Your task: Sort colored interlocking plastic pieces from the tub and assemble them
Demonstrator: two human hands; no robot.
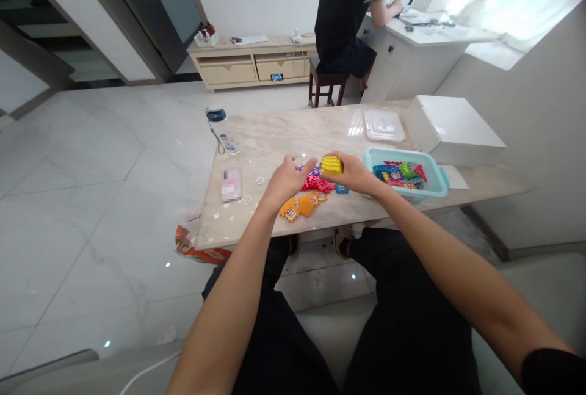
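Holding a yellow block (332, 165), right hand (351, 174) just beside a teal bin (412, 197).

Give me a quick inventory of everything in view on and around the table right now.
Marble table: one, cream, centre of view.
Water bottle: one, clear with dark cap, far left of table.
Plastic bin: one, teal, right, holding multicoloured pieces.
Plastic lid: one, clear, beyond bin.
White box: one, white, right end.
Orange pieces: several, orange, near edge.
Red pieces: a cluster, red, mid-table.
Co-worker: one, black shirt, seated at far counter.
Yellow stack: one, yellow, in right hand.
Left hand: one, bare, beside yellow stack.
Right hand: one, bare, gripping yellow stack.
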